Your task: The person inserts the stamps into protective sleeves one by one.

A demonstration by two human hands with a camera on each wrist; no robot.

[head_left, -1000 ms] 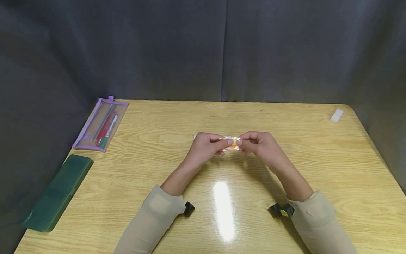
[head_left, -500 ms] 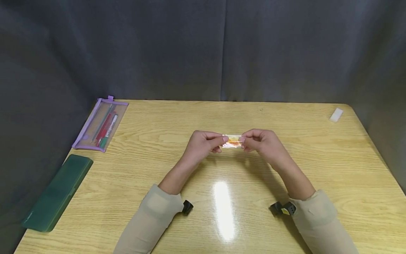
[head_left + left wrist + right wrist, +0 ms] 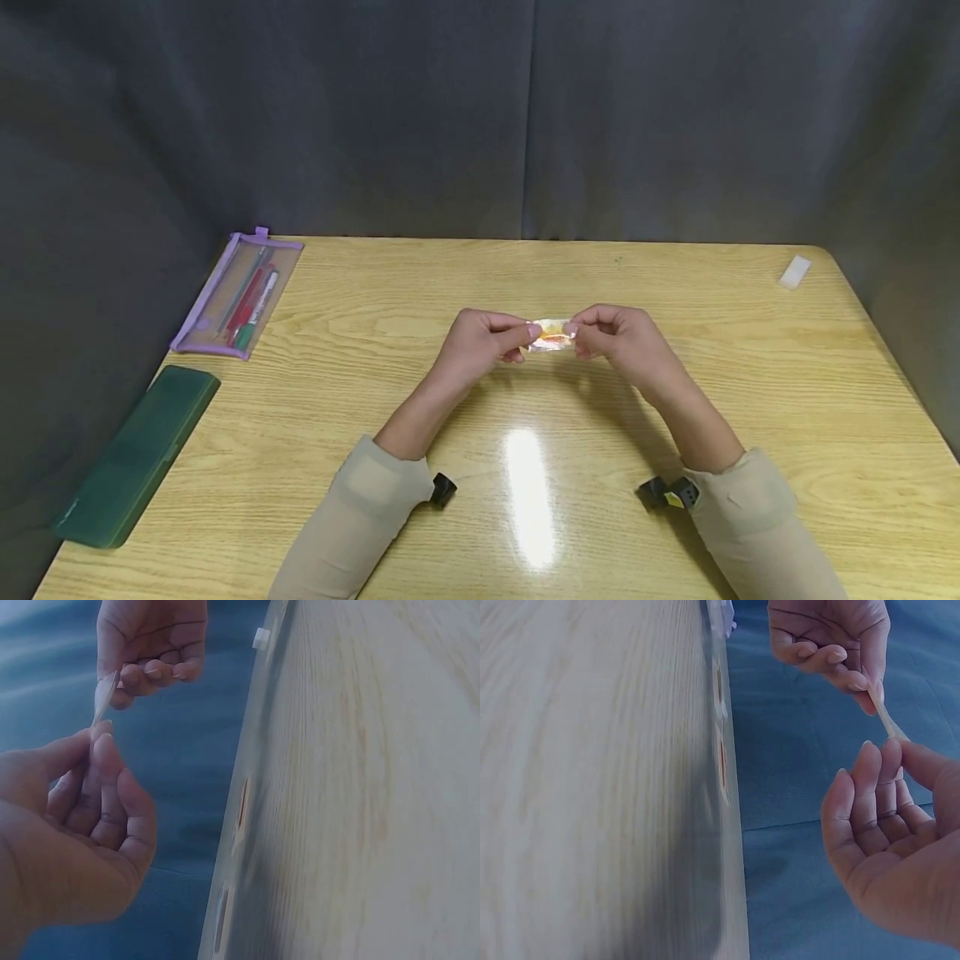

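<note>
Both hands hold a small shiny packet (image 3: pixel 551 335) printed in yellow and orange, stretched between them above the wooden table. My left hand (image 3: pixel 480 346) pinches its left end between thumb and fingertips, while my right hand (image 3: pixel 618 342) pinches the right end the same way. From the side the packet looks thin and pale, as the left wrist view shows of the packet (image 3: pixel 104 694) and the right wrist view of its narrow edge (image 3: pixel 885 718). The other fingers of both hands are loosely curled below it. Its end portions are hidden under the thumbs.
A purple-edged clear zip pouch (image 3: pixel 238 296) with pens lies at the table's back left. In front of it is a dark green case (image 3: pixel 138 457). A white block (image 3: pixel 795 272) sits near the far right corner. Thin reddish-brown strips (image 3: pixel 243 802) show along the table's edge.
The hands have drawn slightly apart and up compared with a second ago, exposing more of the packet. Over the last half second the packet's surface has creased and tilted a little.
</note>
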